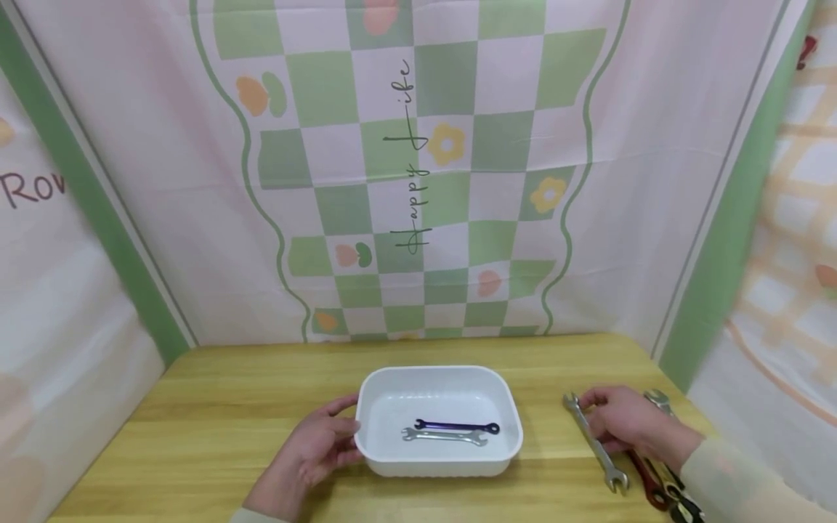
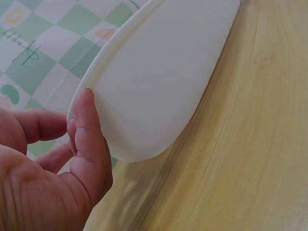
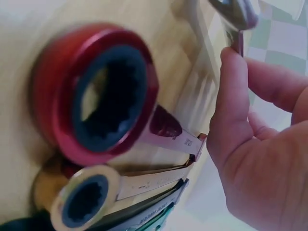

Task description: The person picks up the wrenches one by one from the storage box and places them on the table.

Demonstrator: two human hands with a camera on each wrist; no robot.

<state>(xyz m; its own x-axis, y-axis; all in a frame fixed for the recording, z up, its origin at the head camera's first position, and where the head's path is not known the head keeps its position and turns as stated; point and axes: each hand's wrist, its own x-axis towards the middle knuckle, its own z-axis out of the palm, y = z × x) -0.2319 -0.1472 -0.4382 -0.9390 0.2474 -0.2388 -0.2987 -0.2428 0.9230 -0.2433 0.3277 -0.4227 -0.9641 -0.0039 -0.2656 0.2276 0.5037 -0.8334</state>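
Note:
My right hand pinches a silver open-ended wrench near the upper part of its shaft. In the right wrist view, the thumb and a finger meet on that wrench, and its blurred end shows above them. At the left end of a white plastic bin, my left hand holds the rim, thumb against the outer wall. Inside the bin lie a dark purple combination wrench and, just in front of it, a shorter silver open-ended wrench.
Under and beside my right forearm lie more wrenches: a red ratcheting one, a gold one and several darker ones. Another silver wrench head shows behind the wrist. Printed curtains enclose the wooden table.

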